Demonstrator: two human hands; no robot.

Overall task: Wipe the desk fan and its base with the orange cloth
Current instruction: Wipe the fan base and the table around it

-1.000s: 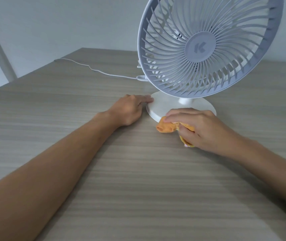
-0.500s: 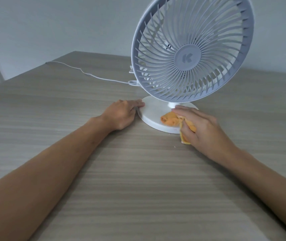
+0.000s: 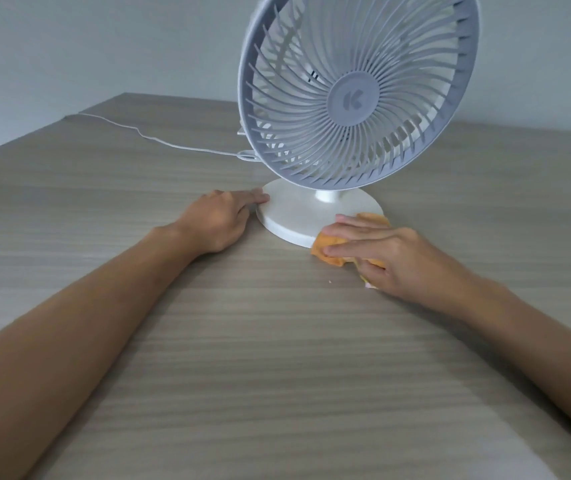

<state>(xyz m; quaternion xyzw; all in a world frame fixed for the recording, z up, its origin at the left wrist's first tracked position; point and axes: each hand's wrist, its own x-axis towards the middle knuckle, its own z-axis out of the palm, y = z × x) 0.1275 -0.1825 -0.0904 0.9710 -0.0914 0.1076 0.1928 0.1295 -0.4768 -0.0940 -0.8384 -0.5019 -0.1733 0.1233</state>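
Observation:
A white desk fan [image 3: 353,98] with a round grille stands on its round white base [image 3: 294,213] on the wooden desk. My left hand [image 3: 220,220] rests on the desk with its fingertips touching the base's left edge. My right hand [image 3: 388,252] presses the bunched orange cloth [image 3: 329,245] against the base's front right rim, fingers stretched flat over it. Part of the cloth is hidden under my palm.
A thin white cable [image 3: 159,140] runs from behind the fan across the desk [image 3: 277,358] to its far left edge. A pale wall stands behind the desk. A tiny crumb [image 3: 330,281] lies near the cloth.
My right hand slid the cloth from the top of the base down to its front right rim. My left hand stayed against the base's left edge.

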